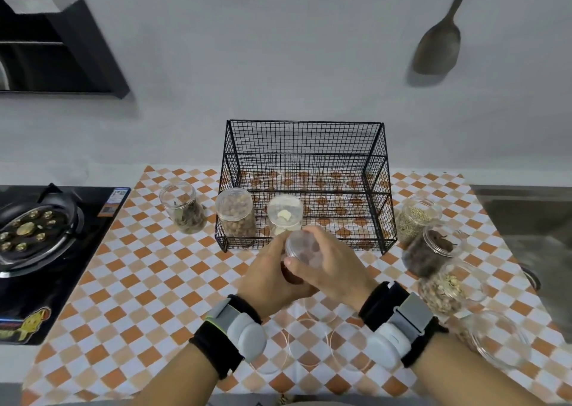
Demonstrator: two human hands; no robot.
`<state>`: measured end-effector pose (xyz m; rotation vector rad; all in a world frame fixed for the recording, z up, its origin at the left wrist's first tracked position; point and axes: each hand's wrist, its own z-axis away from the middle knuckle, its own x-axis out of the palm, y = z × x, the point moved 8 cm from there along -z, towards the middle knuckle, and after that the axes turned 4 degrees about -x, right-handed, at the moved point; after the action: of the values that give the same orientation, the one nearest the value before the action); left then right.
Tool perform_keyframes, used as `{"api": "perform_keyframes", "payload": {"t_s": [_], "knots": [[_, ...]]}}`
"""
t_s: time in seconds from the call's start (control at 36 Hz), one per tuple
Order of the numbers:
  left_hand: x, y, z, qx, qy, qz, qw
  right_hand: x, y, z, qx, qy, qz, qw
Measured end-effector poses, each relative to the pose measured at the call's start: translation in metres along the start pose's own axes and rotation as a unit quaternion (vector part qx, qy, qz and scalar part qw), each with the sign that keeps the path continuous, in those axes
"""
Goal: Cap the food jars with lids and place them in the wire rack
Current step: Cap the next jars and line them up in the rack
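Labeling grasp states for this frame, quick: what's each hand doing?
Left hand: closed around the jar, holding its body.
Right hand: closed on the clear lid atop that jar.

Plain grey wall (278, 49), hanging ladle (438, 49), checkered counter cloth (148, 281), black stove (40, 235) at left.

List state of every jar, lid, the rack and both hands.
Wire rack: upright, holds two jars.
Nut jar: capped, in rack.
Pale jar: capped, in rack.
Held jar: lid being fitted.
Left hand: grips held jar.
Right hand: on clear lid.
Left-side jar: uncapped.
Seed jar: uncapped.
Dark jar: uncapped.
Loose lids: flat on cloth.
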<state>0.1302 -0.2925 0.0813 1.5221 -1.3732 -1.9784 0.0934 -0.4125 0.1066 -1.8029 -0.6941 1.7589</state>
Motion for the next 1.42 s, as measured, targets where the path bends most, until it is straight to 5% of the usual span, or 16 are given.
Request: {"api": "perform_keyframes", "payload": {"t_s": [0.69, 1.42], "knots": [[0.016, -0.041, 0.015, -0.097, -0.08, -0.046, 0.991, -0.1, 0.053, -0.063, 0.094, 0.1, 0.108, 0.985], [0.016, -0.064, 0.022, -0.131, -0.087, -0.042, 0.987, -0.063, 0.095, -0.093, 0.12, 0.025, 0.149, 0.981]]}}
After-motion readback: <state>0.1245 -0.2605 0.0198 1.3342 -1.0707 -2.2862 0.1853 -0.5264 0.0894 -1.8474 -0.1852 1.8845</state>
